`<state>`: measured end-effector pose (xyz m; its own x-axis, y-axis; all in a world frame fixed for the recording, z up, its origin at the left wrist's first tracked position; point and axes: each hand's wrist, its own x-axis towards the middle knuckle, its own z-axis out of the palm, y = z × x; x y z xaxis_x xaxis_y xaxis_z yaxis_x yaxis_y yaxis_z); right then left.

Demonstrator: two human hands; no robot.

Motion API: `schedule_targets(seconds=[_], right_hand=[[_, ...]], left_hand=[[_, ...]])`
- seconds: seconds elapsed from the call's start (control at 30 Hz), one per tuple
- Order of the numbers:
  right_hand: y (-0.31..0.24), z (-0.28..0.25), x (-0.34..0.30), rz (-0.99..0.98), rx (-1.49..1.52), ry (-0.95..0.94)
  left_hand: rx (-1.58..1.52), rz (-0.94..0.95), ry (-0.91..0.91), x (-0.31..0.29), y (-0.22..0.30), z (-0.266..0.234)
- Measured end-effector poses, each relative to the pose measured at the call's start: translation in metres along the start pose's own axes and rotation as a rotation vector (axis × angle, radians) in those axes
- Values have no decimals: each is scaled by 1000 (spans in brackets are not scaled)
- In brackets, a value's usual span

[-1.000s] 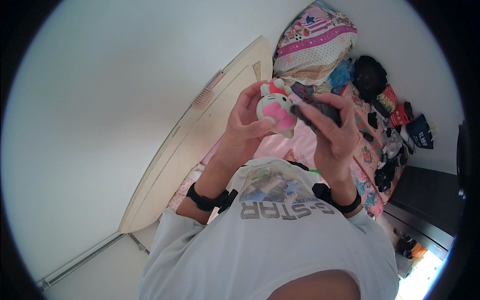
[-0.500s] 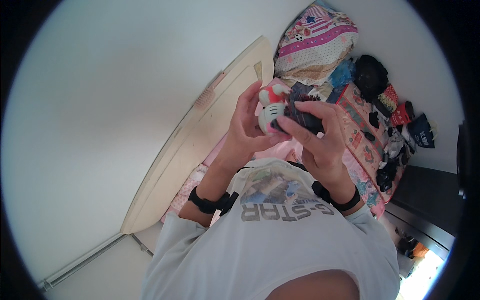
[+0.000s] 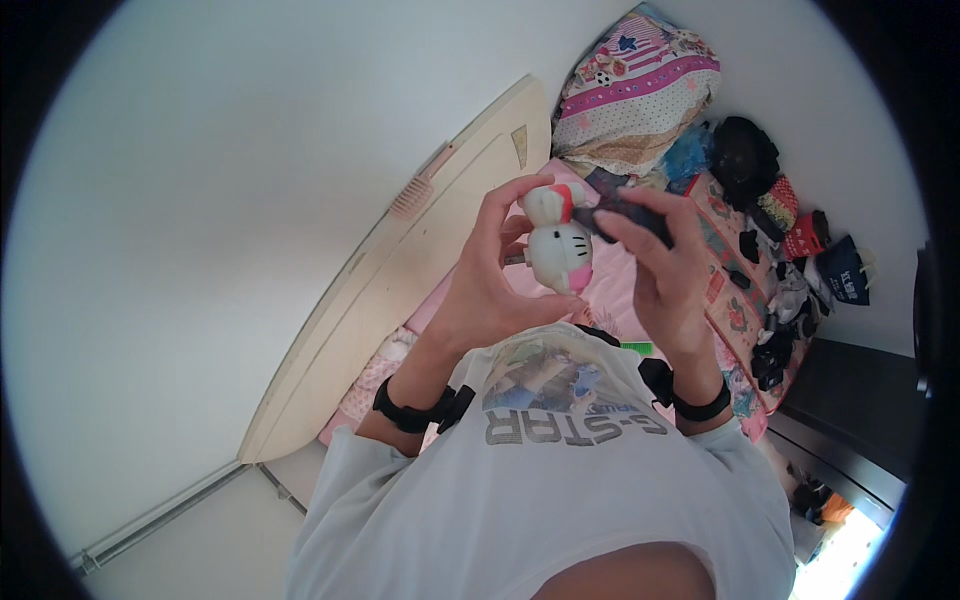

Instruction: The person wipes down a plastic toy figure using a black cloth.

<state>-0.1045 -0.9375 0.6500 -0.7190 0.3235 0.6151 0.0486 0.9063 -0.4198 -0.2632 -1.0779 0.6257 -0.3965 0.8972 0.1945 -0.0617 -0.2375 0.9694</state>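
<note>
Both hands are raised in front of my chest, above the bed. From my remote seat I see the left hand (image 3: 490, 285) wrapped around a small white cat-shaped toy (image 3: 558, 250) with a red bow and a pink lower part; the fingers curl over its top and the thumb presses beneath it. Just to the right, touching the toy's side, the right hand (image 3: 665, 275) pinches a dark flat object (image 3: 625, 212) between thumb and fingers; what it is, I cannot tell. Each wrist carries a black band (image 3: 412, 412). Below the hands lies the pink bed (image 3: 610, 295), with a light wooden headboard (image 3: 400, 290) leaning along the white wall on the left. A patterned pillow (image 3: 640, 100) sits at the far end, and a heap of dark clothes (image 3: 780, 250) is scattered along the bed's right edge.
</note>
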Motion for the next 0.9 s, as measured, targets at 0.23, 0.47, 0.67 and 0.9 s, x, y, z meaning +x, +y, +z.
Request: schedule_targets(seconds=[0.23,0.47,0.67,0.9], right_hand=[[-5,-9,13,-158,-106,43],[0,6,10,-192,-160,125],[9,-1,14,-10,-102,184],[4,-2,21,-86,-140,14]], left_hand=[[373,-32,30,-1,17,13],[289,-63,-26,-5,17,15],[371,-21,-52,-9,23,22],[233,-62,-42,-15,11,16]])
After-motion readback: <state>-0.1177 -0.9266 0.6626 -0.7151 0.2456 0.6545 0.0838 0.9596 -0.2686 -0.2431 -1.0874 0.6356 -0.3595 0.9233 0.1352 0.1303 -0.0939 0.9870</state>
